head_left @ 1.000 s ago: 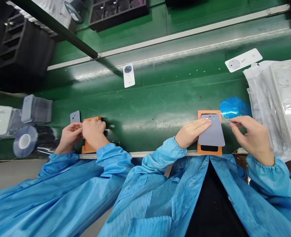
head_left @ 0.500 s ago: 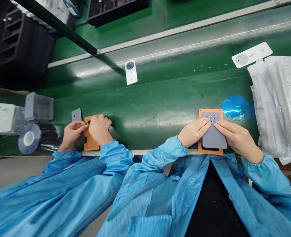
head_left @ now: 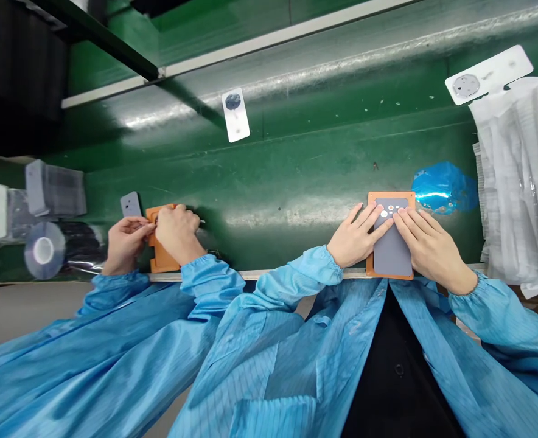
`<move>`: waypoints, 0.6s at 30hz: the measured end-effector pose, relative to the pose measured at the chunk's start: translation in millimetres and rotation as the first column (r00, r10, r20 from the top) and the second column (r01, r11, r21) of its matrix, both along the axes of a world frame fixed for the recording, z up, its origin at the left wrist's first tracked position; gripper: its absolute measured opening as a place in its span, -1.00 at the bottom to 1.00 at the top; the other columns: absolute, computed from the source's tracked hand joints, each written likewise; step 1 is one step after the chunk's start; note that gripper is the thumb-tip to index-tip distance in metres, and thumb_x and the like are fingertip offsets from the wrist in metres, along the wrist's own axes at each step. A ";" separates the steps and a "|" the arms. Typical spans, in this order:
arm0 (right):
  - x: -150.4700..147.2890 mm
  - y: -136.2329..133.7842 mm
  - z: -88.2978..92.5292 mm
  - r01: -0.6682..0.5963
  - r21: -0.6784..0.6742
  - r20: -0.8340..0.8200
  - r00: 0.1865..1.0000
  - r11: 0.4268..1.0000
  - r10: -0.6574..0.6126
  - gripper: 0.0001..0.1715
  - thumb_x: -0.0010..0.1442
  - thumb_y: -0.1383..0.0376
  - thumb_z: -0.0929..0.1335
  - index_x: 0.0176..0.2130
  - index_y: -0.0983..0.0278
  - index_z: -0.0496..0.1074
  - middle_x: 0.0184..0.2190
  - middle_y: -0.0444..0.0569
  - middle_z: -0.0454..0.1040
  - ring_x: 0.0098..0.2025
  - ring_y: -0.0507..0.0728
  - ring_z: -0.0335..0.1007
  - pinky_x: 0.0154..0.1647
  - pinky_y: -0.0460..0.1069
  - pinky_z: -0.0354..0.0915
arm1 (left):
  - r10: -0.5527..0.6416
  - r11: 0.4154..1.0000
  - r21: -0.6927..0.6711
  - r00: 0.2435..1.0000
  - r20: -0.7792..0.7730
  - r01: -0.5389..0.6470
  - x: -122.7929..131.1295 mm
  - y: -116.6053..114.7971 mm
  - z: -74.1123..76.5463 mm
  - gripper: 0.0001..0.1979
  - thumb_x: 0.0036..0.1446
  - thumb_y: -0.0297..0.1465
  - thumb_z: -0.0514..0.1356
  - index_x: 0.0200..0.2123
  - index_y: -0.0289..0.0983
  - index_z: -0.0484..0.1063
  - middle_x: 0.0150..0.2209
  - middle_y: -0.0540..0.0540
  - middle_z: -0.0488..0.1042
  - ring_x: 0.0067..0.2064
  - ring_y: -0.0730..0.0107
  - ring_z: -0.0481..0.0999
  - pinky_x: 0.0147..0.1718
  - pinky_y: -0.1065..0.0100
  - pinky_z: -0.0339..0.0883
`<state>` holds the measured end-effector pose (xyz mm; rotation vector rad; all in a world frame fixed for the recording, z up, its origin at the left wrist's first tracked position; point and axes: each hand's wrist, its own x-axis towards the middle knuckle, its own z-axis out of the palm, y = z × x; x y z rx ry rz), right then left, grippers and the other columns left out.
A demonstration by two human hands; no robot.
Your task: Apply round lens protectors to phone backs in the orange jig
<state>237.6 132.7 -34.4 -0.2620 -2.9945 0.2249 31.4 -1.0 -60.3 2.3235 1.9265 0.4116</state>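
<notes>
A grey phone back panel (head_left: 392,249) with small holes near its top lies in an orange fixture (head_left: 370,267) at the bench edge. Spread out, the fingers of my left hand (head_left: 355,238) rest on the panel's upper left. My right hand (head_left: 431,246) lies flat on its upper right, fingers extended with the tips close to the holes. White and reddish spots show through the holes between my fingertips. Both hands press on the panel without gripping it.
At left, a co-worker's hands (head_left: 178,231) work over another orange fixture (head_left: 163,258), beside a grey panel (head_left: 131,204) and a tape roll (head_left: 44,250). Blue film (head_left: 445,187) lies right of my fixture, near stacked plastic trays (head_left: 509,182). White cards (head_left: 235,115) lie farther back.
The grey panel was tilted over the fixture and now sits straight within it. My fingers have spread and flattened over its top. The view has shifted slightly.
</notes>
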 end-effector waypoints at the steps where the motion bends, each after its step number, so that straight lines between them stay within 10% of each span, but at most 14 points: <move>1: 2.4 -2.1 1.0 0.004 -0.009 0.008 1.000 1.000 -0.003 -0.13 0.30 0.50 0.22 0.51 0.50 -0.06 0.40 0.30 0.24 0.44 0.39 0.17 0.47 0.30 0.14 | 0.009 1.000 0.001 1.000 0.003 -0.009 2.5 -2.8 0.2 -0.39 0.33 -0.50 0.08 0.43 -0.28 0.19 0.41 -0.41 0.23 0.46 -0.15 0.17 0.39 -0.23 0.11; 13: 21.6 -10.5 -0.1 0.021 -0.235 -0.159 0.986 0.972 -0.060 -0.31 0.32 0.52 0.24 0.37 0.26 0.32 0.32 0.10 0.39 0.37 0.34 0.31 0.40 0.30 0.29 | -0.032 0.994 -0.097 0.974 0.225 0.055 -2.0 -10.4 8.1 -0.37 0.29 -0.34 0.23 0.40 -0.23 0.25 0.43 -0.31 0.20 0.46 -0.26 0.10 0.38 -0.34 0.02; 16: 22.4 -6.8 13.8 0.020 -0.510 -0.324 0.922 0.860 -0.213 -0.50 0.38 0.42 0.29 0.21 0.10 0.51 0.23 -0.03 0.50 0.31 0.31 0.40 0.37 0.28 0.35 | 0.020 0.996 0.066 0.863 0.505 -0.062 -1.8 -2.9 9.4 -0.25 0.28 -0.23 0.31 0.44 -0.23 0.16 0.45 -0.34 0.16 0.49 -0.16 0.07 0.40 -0.22 0.09; 18: 21.3 -4.7 22.6 -0.013 -0.743 -0.383 0.829 0.669 -0.408 -0.64 0.39 0.33 0.35 0.10 0.04 0.58 0.13 -0.07 0.58 0.21 0.29 0.51 0.31 0.29 0.42 | 0.071 0.957 0.154 0.716 0.695 -0.245 5.1 2.7 16.2 -0.26 0.23 -0.17 0.37 0.39 -0.25 0.25 0.37 -0.35 0.31 0.43 -0.06 0.25 0.38 -0.07 0.21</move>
